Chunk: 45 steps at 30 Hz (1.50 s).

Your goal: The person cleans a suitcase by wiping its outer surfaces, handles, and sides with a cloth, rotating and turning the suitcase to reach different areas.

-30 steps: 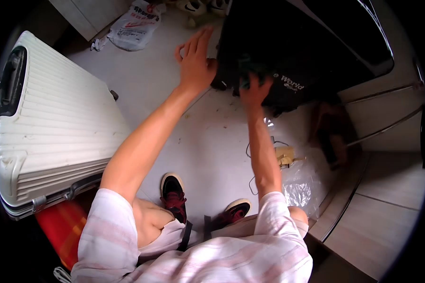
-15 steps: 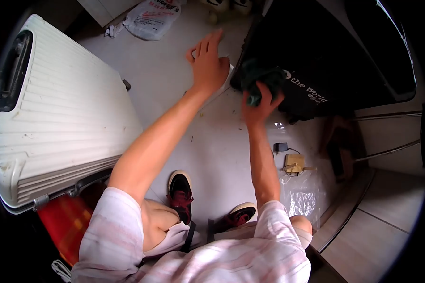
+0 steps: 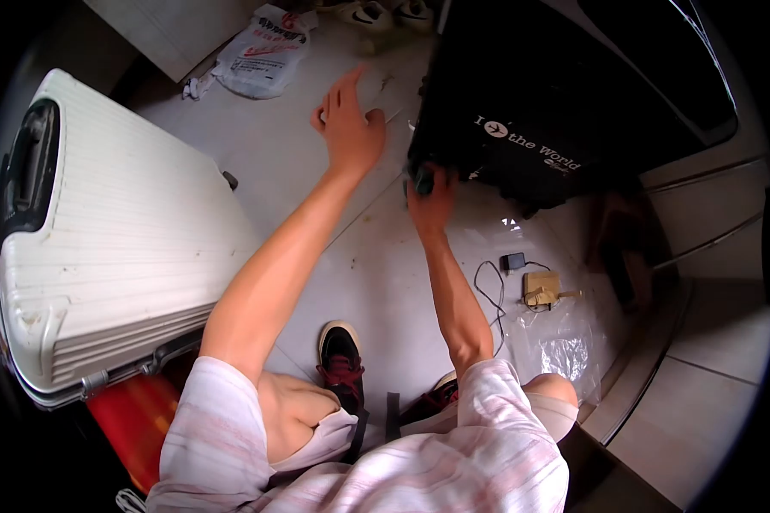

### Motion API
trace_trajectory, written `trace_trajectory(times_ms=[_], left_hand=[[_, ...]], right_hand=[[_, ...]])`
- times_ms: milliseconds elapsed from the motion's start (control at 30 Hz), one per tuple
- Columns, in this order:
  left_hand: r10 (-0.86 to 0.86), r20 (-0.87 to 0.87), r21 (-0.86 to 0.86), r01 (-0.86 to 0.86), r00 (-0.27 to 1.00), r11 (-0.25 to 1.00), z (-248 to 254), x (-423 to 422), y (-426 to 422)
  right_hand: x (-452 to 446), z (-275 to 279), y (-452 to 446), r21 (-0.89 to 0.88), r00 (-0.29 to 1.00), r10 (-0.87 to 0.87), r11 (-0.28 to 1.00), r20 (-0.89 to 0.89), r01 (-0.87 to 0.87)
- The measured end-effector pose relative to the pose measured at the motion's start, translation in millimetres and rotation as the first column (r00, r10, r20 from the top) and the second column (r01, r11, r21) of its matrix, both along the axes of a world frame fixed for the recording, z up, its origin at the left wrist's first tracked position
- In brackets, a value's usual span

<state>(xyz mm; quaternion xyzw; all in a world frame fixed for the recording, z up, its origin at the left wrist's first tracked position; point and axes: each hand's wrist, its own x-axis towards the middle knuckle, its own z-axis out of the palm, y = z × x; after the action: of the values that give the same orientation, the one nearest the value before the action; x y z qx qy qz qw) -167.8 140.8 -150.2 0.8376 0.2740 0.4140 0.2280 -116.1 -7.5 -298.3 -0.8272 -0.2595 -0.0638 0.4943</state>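
Observation:
A dark green cloth (image 3: 423, 179) is bunched in my right hand (image 3: 433, 203), whose fingers are wrapped round it at the lower left corner of a black suitcase (image 3: 522, 120). White lettering reading "I the World" with a plane mark shows on that suitcase. Whether the cloth touches the suitcase there is hard to tell in the dark. My left hand (image 3: 351, 137) hovers left of the suitcase over the tiled floor, fingers apart and holding nothing.
A white ribbed suitcase (image 3: 137, 231) stands at left above red fabric (image 3: 133, 419). Near my right knee lie a black adapter (image 3: 512, 262) with its cable, a tan object (image 3: 540, 289) and clear plastic (image 3: 565, 350). A printed plastic bag (image 3: 265, 56) and shoes (image 3: 368, 15) sit at the back.
My right hand has moved left with the cloth, from the suitcase's lettered face to its lower corner. The left hand has shifted left and stays open. More of the lettering and cable shows.

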Motion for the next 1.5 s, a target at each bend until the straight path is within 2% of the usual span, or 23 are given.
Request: trace_trajectory(times_ms=[33, 100, 233, 300, 367, 433, 467, 533, 600, 667, 767, 833, 867, 900, 967, 1033, 1200, 1233, 1300, 1367, 1400, 1467, 1500], left_hand=[[0.012, -0.008, -0.024, -0.012, 1.000, 1.000, -3, 1, 0], [-0.004, -0.024, -0.056, 0.003, 1.000, 0.998, -9, 2, -4], [-0.002, -0.044, -0.107, -0.003, 0.999, 0.994, -11, 9, -8], [-0.025, -0.036, -0.089, 0.022, 0.999, 0.996, -5, 9, -8], [-0.061, 0.027, -0.139, 0.064, 0.998, 0.988, 2, 5, -9], [-0.089, 0.042, -0.135, 0.094, 0.995, 0.986, 7, 4, -13], [-0.095, 0.049, -0.141, 0.101, 0.994, 0.985, 10, 3, -15], [-0.126, 0.050, -0.134, 0.131, 0.991, 0.982, 21, 2, -20], [-0.156, 0.065, -0.114, 0.163, 0.986, 0.980, 43, 10, -19], [-0.241, 0.168, -0.064, 0.255, 0.956, 0.965, 72, 16, -22], [-0.298, 0.250, -0.038, 0.317, 0.921, 0.948, 102, 29, -40], [-0.295, 0.258, -0.100, 0.329, 0.920, 0.939, 93, 41, -57], [-0.283, 0.264, -0.161, 0.332, 0.922, 0.929, 87, 46, -65], [-0.282, 0.273, -0.153, 0.331, 0.920, 0.931, 85, 49, -71], [-0.291, 0.292, -0.195, 0.355, 0.911, 0.914, 82, 50, -77], [-0.224, 0.307, -0.264, 0.309, 0.925, 0.914, 84, 48, -71], [-0.191, 0.394, -0.448, 0.370, 0.899, 0.814, 91, 74, -20], [-0.122, 0.425, -0.544, 0.360, 0.897, 0.758, 82, 85, -15], [-0.038, 0.438, -0.650, 0.346, 0.898, 0.676, 49, 96, -21], [0.132, 0.470, -0.722, 0.293, 0.873, 0.627, 16, 114, -38], [0.130, 0.468, -0.725, 0.297, 0.874, 0.621, 5, 119, -43], [0.206, 0.410, -0.629, 0.112, 0.889, 0.769, -9, 122, -52], [0.212, 0.407, -0.634, 0.108, 0.888, 0.766, -8, 121, -56]], right_hand=[[-1, 35, 2, 0.170, 0.994, 0.009, 0.985, 0.112, -0.028], [5, 92, 13, 0.338, 0.953, -0.048, 0.940, 0.298, -0.058], [52, 44, 44, 0.198, 0.890, -0.135, 0.979, 0.435, 0.052], [55, -1, 45, 0.010, 0.832, -0.014, 1.000, 0.555, 0.010], [36, -23, 32, -0.181, 0.942, 0.040, 0.983, 0.334, 0.022], [28, -55, 15, -0.124, 0.993, 0.010, 0.992, 0.118, 0.005], [23, -54, 4, -0.119, 0.992, -0.003, 0.993, 0.124, 0.018], [16, -40, -23, 0.104, 0.991, -0.054, 0.992, -0.122, 0.067], [17, 12, -52, 0.303, 0.974, -0.218, 0.934, 0.065, 0.189], [37, 63, -89, 0.354, 0.866, -0.370, 0.902, 0.335, 0.249], [78, 100, -117, 0.463, 0.777, -0.501, 0.831, 0.380, 0.309], [106, 77, -119, 0.491, 0.812, -0.543, 0.779, 0.214, 0.391], [109, 46, -119, 0.410, 0.837, -0.534, 0.794, 0.116, 0.450], [107, 5, -119, 0.322, 0.851, -0.525, 0.809, 0.016, 0.493], [86, -64, -123, -0.042, 0.853, -0.512, 0.859, -0.105, 0.510], [58, -99, -144, -0.203, 0.825, -0.408, 0.913, -0.391, 0.355], [30, 0, -157, 0.082, 0.728, -0.299, 0.896, -0.617, 0.437], [38, 17, -158, 0.074, 0.728, -0.309, 0.894, -0.612, 0.442], [67, 46, -156, 0.256, 0.840, -0.328, 0.849, -0.432, 0.463], [104, 58, -166, 0.222, 0.806, -0.393, 0.823, -0.443, 0.523], [124, 60, -170, 0.217, 0.803, -0.400, 0.821, -0.441, 0.528], [151, 59, -178, 0.255, 0.782, -0.389, 0.793, -0.487, 0.553], [151, 66, -183, 0.249, 0.783, -0.389, 0.797, -0.485, 0.550]])
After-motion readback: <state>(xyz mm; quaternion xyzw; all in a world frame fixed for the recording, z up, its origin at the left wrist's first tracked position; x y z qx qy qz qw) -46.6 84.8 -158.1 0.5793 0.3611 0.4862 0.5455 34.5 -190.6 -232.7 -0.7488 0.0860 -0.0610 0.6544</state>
